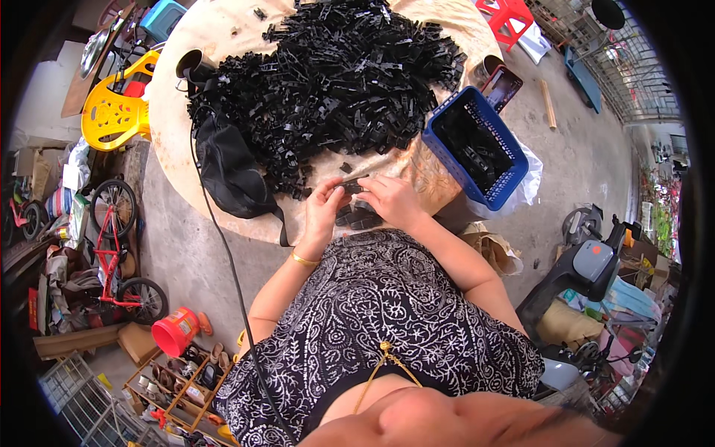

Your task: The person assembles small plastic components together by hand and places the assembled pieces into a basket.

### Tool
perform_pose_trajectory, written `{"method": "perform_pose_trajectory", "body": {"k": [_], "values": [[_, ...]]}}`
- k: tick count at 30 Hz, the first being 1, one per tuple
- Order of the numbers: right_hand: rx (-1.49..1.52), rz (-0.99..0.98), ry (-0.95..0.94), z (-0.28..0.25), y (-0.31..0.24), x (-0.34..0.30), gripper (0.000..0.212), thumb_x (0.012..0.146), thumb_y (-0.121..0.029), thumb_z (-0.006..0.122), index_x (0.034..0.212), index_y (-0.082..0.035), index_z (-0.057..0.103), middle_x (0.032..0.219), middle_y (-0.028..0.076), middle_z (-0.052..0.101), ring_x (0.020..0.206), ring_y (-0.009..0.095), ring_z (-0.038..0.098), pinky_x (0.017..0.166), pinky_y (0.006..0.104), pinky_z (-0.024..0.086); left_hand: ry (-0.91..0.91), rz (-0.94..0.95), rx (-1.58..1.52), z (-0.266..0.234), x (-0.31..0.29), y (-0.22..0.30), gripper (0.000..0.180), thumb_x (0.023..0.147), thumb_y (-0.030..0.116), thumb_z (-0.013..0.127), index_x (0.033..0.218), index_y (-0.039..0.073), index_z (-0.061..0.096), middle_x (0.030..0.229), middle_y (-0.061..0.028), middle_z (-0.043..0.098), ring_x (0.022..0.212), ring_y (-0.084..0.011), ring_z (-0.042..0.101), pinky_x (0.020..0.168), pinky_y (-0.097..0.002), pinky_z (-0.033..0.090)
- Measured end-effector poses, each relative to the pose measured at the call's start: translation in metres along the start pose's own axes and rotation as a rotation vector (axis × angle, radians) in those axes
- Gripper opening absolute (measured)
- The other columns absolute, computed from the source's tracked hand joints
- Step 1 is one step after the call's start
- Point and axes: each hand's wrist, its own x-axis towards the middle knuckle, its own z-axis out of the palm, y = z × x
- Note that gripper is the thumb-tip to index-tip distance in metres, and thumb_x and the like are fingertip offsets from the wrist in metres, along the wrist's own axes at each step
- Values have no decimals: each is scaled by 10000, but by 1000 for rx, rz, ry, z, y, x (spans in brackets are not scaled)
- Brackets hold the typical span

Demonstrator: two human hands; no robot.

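Note:
Both my hands meet at the near edge of a round table [175,141] with a pale cover. Between them is a small black plastic part [353,186]. My left hand [325,205] pinches its left end, and my right hand [392,200] has its fingers closed on the other end. Just below the hands lie a few more black parts [359,218], partly hidden. Beyond them, a large heap of black plastic parts [335,82] covers much of the table. To the right, a blue plastic basket [477,145] holds more black pieces at the table's edge.
A black bag [232,167] lies left of my hands, with a cable [223,238] running down past my left arm. A phone [502,87] rests behind the basket. A yellow chair [112,112] and red bicycle [109,257] stand left; a scooter [588,268] stands right.

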Motion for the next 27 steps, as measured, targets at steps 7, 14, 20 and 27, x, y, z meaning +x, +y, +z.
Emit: {"method": "perform_pose_trajectory", "body": {"k": [7, 14, 20, 27], "values": [[274, 19, -8, 10, 9, 4, 251, 732, -224, 686, 943, -89, 658, 749, 86, 619, 679, 266, 604, 595, 349, 481, -88, -9, 117, -7, -1, 10, 333, 828, 21, 617, 1146, -24, 530, 925, -53, 631, 789, -93, 607, 729, -213, 505], [280, 45, -34, 16, 7, 1, 267, 729, -225, 692, 964, -103, 660, 826, 89, 651, 724, 267, 619, 627, 341, 492, -81, 62, 208, -5, -4, 11, 349, 809, 12, 636, 1143, -27, 542, 959, -56, 627, 822, -88, 600, 741, -211, 497], [263, 366, -274, -20, -3, 11, 266, 777, -184, 679, 1007, -55, 650, 867, 79, 666, 719, 194, 629, 633, 283, 490, -143, 71, 117, -5, -9, 15, 390, 835, 42, 606, 1205, -22, 501, 1008, -65, 619, 883, -107, 586, 817, -245, 479], [1114, 597, -440, 3, 25, -4, 202, 846, -153, 631, 953, 19, 642, 718, 3, 608, 630, 51, 524, 572, 208, 432, -278, 31, 56, -7, -9, 15, 386, 843, 49, 594, 1215, -6, 506, 1010, -43, 604, 896, -85, 559, 826, -231, 455]]}}
